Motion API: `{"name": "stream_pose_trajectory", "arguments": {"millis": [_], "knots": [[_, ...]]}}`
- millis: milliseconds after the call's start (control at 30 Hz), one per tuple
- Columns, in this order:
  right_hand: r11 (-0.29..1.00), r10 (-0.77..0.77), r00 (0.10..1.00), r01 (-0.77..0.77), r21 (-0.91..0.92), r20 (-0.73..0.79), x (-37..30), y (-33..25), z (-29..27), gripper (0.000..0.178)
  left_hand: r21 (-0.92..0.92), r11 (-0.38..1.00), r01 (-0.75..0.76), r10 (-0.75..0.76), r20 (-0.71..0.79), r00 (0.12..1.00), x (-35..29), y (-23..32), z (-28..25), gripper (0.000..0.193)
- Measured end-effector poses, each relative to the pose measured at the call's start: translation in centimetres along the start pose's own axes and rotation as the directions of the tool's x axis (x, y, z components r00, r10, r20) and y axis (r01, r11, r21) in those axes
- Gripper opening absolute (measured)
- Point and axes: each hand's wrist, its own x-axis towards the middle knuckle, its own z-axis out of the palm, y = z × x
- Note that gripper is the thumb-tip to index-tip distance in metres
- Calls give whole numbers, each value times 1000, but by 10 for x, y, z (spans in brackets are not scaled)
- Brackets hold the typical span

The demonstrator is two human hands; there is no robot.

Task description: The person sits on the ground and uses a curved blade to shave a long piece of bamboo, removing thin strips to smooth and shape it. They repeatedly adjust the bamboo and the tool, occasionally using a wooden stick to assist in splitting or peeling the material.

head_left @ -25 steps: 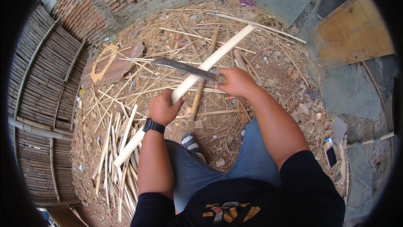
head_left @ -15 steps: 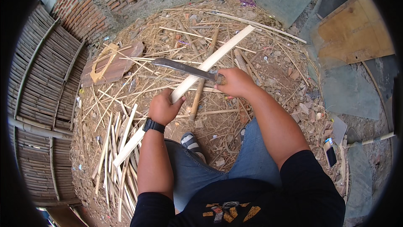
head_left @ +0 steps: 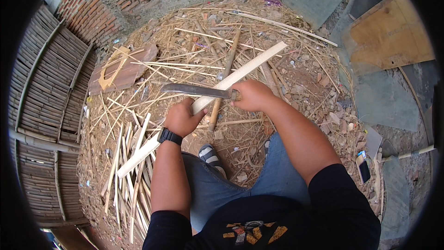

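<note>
Currently, the left hand [head_left: 182, 118] is gripping a long, flat, pale wooden strip [head_left: 253, 67], which is slanting from above a heap of thin, pale split sticks [head_left: 134, 203] at lower left to the upper right. The right hand [head_left: 253, 96] is clasping the handle of a long machete with a dark metal blade [head_left: 201, 91]. Blade is crossing over the strip just beyond the left hand; contact: cannot tell. Below, a round brown pole [head_left: 230, 60] is lying on littered ground [head_left: 307, 72].

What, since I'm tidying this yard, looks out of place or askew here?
A dark phone-like object at the right looks odd amid rubble and scrap. The loose pale strips at lower left, near the left hand, splay untidily at differing angles.
</note>
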Motion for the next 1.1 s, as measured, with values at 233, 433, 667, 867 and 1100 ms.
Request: {"name": "stream_pose_trajectory", "arguments": {"millis": [233, 433, 667, 867, 1100], "knots": [[994, 72, 997, -73, -84, -14, -4, -10, -9, 42, -19, 1000, -3, 2, -66, 998, 1, -2, 5, 51], [998, 22, 999, -23, -60, -26, -1, 3, -14, 41, -74, 996, 54, -62, -114, 992, 1, -3, -2, 47], [975, 222, 941, -221, 33, -256, 3, 33, -41, 53, -106, 992, 73, -96, -236, 967, -1, -9, -7, 43], [995, 97, 993, -98, -1, -72, -19, -19, -48, 45, -164, 985, 49, -95, -287, 953, -3, -2, -9, 39], [958, 266, 928, -224, 181, -259, -8, 40, -56, 49, -137, 990, 42, -82, -298, 951, -2, -9, -11, 37]]}}
